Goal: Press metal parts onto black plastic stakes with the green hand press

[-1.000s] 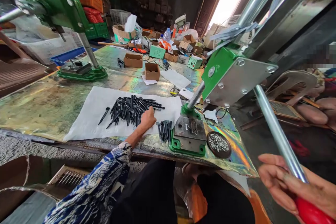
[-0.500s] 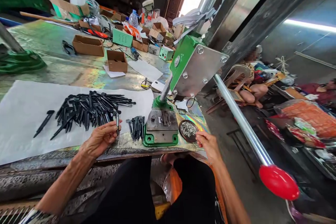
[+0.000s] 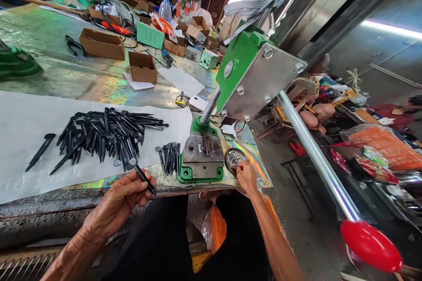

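My left hand (image 3: 127,193) is closed on a slim black pointed piece with a flat grey head (image 3: 143,178), held aslant over the table's front edge. Behind it, a heap of similar black pieces (image 3: 102,134) lies on white sheeting, and a smaller bunch (image 3: 169,158) lies beside the press. My right hand (image 3: 246,176) reaches to the near rim of a round dark dish (image 3: 228,167) of small silvery metal bits (image 3: 235,156). Its fingertips are pinched together; what they hold, if anything, is too small to tell. Between my hands stands the green hand press (image 3: 201,173).
The press's long steel lever (image 3: 316,153) with a red knob (image 3: 371,246) slants down at my right. Cardboard boxes (image 3: 142,68), pliers (image 3: 74,46) and a green control box (image 3: 150,35) stand farther back. Another person (image 3: 316,114) sits at the right.
My right hand has moved left onto the dish's edge. My left hand has come down toward the table edge, and its black piece has tilted from upright to slanting. The view has shifted a little.
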{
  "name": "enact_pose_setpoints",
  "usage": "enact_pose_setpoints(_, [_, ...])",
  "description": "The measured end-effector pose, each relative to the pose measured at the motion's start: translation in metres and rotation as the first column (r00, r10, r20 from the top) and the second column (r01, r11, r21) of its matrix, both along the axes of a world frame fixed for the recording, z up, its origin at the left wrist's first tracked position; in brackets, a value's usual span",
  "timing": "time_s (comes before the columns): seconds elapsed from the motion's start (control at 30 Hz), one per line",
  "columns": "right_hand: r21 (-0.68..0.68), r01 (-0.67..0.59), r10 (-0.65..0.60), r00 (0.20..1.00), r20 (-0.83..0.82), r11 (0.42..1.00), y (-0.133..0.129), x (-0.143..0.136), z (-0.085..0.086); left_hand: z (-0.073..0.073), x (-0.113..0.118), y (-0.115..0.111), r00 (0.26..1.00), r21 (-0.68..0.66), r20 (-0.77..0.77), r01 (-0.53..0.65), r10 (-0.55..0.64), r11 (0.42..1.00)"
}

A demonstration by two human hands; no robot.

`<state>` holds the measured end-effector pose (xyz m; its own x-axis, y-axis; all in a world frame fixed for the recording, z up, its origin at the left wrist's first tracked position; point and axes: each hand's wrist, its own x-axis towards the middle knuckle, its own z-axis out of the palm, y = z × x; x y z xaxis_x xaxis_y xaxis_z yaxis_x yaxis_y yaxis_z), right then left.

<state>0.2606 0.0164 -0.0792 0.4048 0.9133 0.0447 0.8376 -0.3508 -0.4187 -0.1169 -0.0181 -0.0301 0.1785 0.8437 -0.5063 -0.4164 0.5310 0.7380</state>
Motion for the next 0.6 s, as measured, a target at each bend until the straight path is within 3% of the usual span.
enact_pose_setpoints(0.2, [0.031, -0.021, 0.021, 1.000, -0.003, 0.999, -0.006, 0.003, -0.006, 0.006, 0.015, -0.006, 0.999, 0.023, 0.028, 0.036, -0.037, 0.999])
enact_pose_setpoints(0.6, [0.177, -0.033, 0.065, 0.982, -0.179, 0.984, -0.010, 0.008, -0.008, 0.015, 0.035, -0.013, 0.995, 0.086, -0.013, 0.100, -0.099, 0.991])
